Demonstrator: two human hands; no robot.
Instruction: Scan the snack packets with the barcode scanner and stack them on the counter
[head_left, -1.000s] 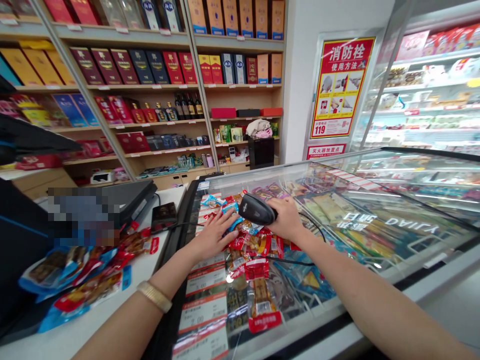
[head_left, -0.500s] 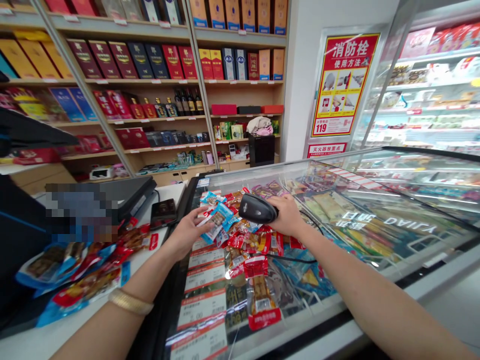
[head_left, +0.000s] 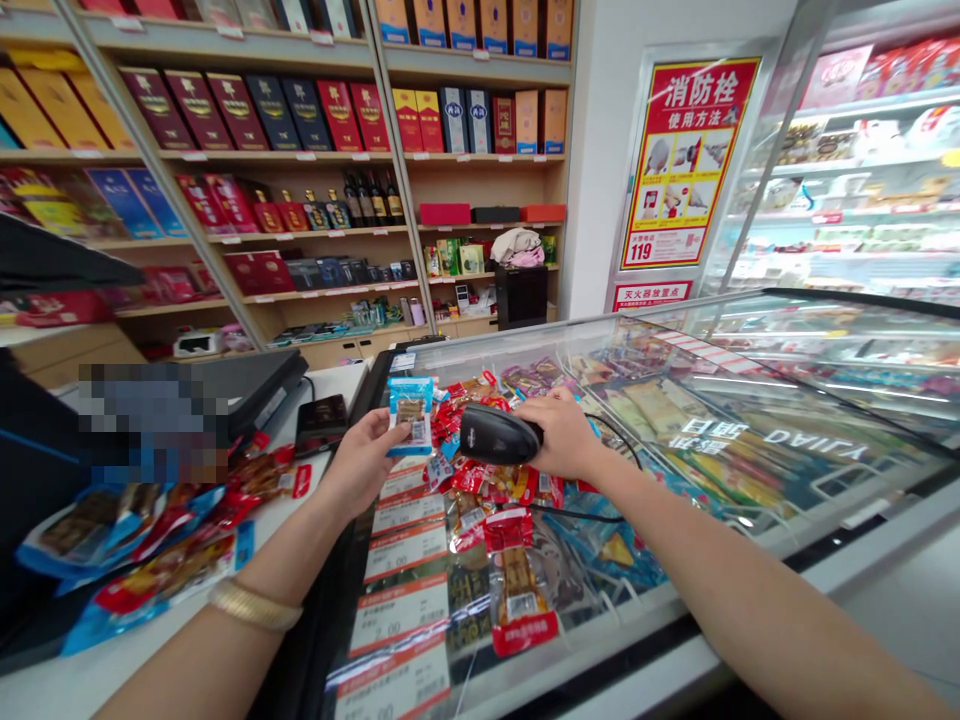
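Between thumb and fingers, my left hand [head_left: 369,458] pinches a blue-edged snack packet [head_left: 411,412], held upright over the freezer's glass top. My right hand [head_left: 561,432] is wrapped round the handle of a black barcode scanner [head_left: 491,434], whose head points left toward that packet. Beneath and around the scanner lies a pile of red snack packets [head_left: 506,482] on the glass. One larger red packet [head_left: 519,580] lies nearer to me. The scanner's cable [head_left: 577,516] runs over the glass below my right hand.
More snack packets [head_left: 161,560] lie on the white counter [head_left: 180,650] at the left, beside a black phone-like device [head_left: 321,420]. Price labels [head_left: 397,620] line the left part of the freezer [head_left: 757,600]. Shelves of boxes and bottles [head_left: 292,155] stand behind.
My left hand has lifted the blue-edged packet off the pile and turned it upright. My right hand has shifted the scanner slightly left and down.
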